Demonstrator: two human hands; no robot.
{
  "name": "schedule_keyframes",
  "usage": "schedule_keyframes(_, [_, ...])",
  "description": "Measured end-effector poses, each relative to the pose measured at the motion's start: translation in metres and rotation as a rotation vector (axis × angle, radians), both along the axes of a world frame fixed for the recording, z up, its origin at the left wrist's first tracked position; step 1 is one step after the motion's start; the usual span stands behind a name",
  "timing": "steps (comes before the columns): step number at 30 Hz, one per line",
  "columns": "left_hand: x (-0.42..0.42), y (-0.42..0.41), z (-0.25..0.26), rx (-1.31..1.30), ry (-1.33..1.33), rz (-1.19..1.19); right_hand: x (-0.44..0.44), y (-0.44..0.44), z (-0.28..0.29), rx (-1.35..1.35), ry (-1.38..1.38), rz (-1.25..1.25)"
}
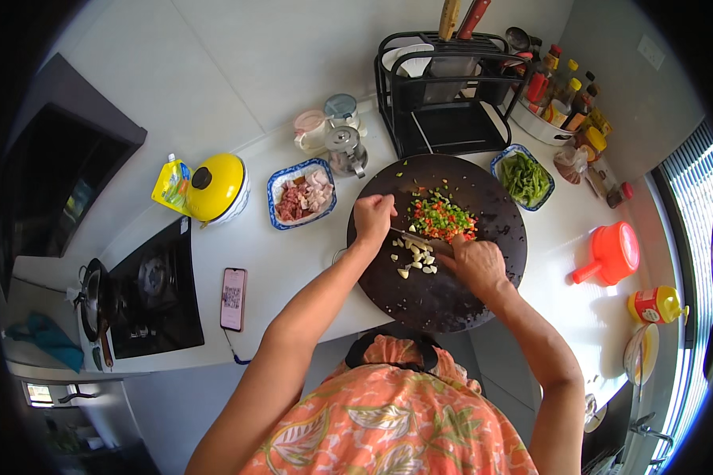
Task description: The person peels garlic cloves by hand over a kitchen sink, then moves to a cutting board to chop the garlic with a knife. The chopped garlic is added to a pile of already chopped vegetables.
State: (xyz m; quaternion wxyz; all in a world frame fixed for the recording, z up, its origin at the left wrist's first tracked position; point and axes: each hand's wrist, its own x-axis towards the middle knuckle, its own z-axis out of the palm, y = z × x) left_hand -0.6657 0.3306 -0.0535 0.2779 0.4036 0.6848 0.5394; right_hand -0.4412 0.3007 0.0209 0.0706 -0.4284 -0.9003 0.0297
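A knife (pixel 416 238) lies across a round dark chopping board (pixel 445 303), its blade seen nearly edge-on. At its left end my left hand (pixel 375 218) is closed in a fist. My right hand (pixel 478 261) grips its other end, thumb and finger against the blade; the handle is hidden. Pale peeled garlic pieces (pixel 417 258) lie beneath and just in front of the blade. Behind it is a heap of finely chopped red and green peppers (pixel 442 217), with small bits scattered over the board.
Left of the board stand a dish of cut raw meat (pixel 303 195), lidded jars (pixel 344 145) and a yellow-lidded pot (pixel 215 187). A phone (pixel 233 300) lies near the cooktop (pixel 154 297). Behind are a black knife rack (pixel 445 113) and a dish of sliced greens (pixel 523 178); a red dipper (pixel 615 252) is right.
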Motion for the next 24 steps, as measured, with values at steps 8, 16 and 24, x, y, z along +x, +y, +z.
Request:
schedule_keyframes(8, [0.015, -0.006, 0.018, -0.031, 0.071, 0.035, 0.014, -0.007, -0.008, 0.039, 0.037, -0.008])
schedule_keyframes(16, [0.022, -0.014, 0.013, -0.018, 0.150, -0.040, 0.019, -0.021, -0.031, 0.103, 0.130, -0.039])
schedule_keyframes(24, [0.011, -0.018, 0.007, 0.050, -0.083, -0.085, 0.008, -0.028, 0.000, -0.017, -0.016, -0.036])
